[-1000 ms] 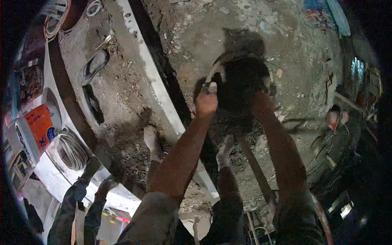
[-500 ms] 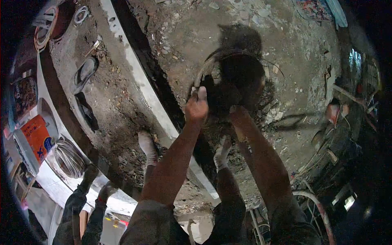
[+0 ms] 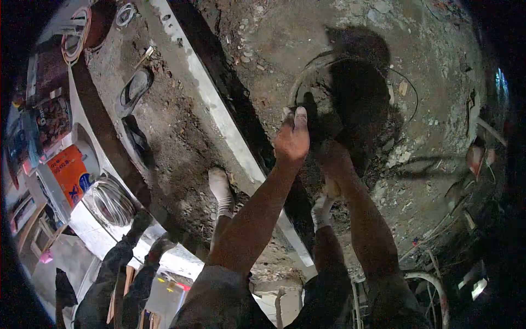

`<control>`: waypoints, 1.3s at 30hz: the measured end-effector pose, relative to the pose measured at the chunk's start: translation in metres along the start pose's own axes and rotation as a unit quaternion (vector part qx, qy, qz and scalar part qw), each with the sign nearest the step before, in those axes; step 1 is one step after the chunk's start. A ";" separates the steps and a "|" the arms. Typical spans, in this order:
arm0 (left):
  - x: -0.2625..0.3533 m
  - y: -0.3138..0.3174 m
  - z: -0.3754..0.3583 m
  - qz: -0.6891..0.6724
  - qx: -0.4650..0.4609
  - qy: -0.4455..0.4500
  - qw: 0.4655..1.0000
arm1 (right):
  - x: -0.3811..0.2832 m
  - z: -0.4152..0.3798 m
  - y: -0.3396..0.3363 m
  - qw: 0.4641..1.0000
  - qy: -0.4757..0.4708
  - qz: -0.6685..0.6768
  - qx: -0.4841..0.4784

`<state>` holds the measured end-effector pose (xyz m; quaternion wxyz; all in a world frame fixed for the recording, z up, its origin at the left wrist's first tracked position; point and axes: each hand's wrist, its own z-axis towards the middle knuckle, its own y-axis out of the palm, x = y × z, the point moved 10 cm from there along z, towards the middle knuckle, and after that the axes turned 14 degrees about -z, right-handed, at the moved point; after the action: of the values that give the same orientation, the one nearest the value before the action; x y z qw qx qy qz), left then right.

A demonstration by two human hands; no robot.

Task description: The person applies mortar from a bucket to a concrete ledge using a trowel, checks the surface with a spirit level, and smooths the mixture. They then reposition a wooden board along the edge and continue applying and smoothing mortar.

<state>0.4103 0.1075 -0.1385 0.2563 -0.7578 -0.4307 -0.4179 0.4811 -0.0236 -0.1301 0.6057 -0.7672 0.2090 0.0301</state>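
A dark round pan [image 3: 316, 82] with a thin curved rim is in front of me over the soil, and deep shadow hides much of it. My left hand [image 3: 292, 138] grips the left side of its rim, thumb pointing up and fingers curled out of sight. At the near side of the pan, my right hand [image 3: 334, 156] is closed on the edge; its fingers are mostly lost in the dark. My feet in pale socks, a left foot [image 3: 219, 186] and a right foot [image 3: 322, 211], stand on either side of a long pale beam [image 3: 219, 107].
Sandals [image 3: 135, 90] lie on the soil at left. A wire coil [image 3: 112, 202] and an orange packet [image 3: 67, 172] rest on a white surface, beside another person's hand [image 3: 160, 245]. A thin wire [image 3: 416, 98] arcs right of the pan. Metal tubes [image 3: 433, 279] stand lower right.
The whole view has shifted, so the scene sits further right. Both hands stay at the pan, which has tilted somewhat; more light falls on its left part.
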 end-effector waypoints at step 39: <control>0.031 -0.176 0.030 0.672 -0.053 0.078 0.734 | -0.109 0.061 -0.009 0.878 0.334 0.330 -0.090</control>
<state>0.2792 0.2308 -0.1231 0.4624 -0.8270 0.2353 -0.2166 0.3975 0.0667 -0.1059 0.3830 -0.6691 0.6368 -0.0113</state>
